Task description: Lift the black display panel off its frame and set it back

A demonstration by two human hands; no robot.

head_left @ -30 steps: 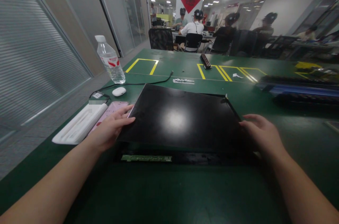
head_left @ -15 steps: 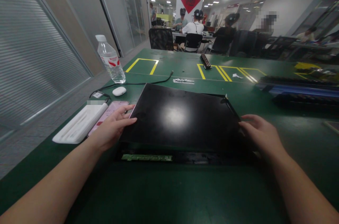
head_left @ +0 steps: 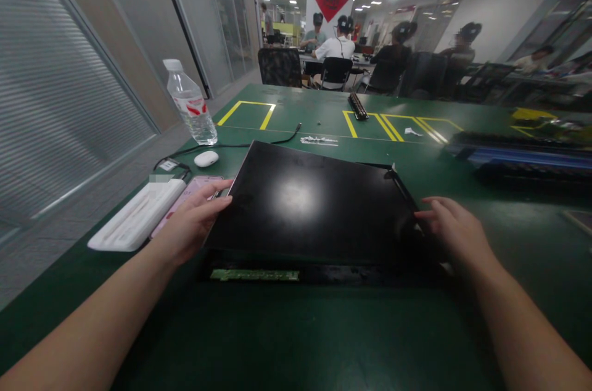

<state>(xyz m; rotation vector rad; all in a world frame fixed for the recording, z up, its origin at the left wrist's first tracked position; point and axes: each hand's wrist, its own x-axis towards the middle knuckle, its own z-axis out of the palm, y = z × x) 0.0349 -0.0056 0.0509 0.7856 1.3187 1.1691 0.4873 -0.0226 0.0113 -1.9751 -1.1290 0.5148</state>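
A flat black screen panel [head_left: 296,200] lies tilted over a black frame, with its left side raised. My left hand [head_left: 197,215] grips the panel's left edge between thumb and fingers. At the opposite side, my right hand [head_left: 456,230] is open, fingers stretched apart; one fingertip meets the right edge of the black frame [head_left: 404,187]. Along the near side of the frame, a green circuit board strip [head_left: 254,275] shows beneath the panel. The panel hides most of the frame's inside.
Left of the panel are a white case [head_left: 136,215], a pink phone [head_left: 187,197], a white earbud case [head_left: 206,159], a black cable [head_left: 259,144] and a water bottle [head_left: 192,110]. A dark slotted strip [head_left: 357,106] lies farther back. Blue-and-black parts [head_left: 522,156] stand right.
The panel's left edge has risen slightly and shifted left with my left hand. The fingers of my right hand have spread a little at the right edge.
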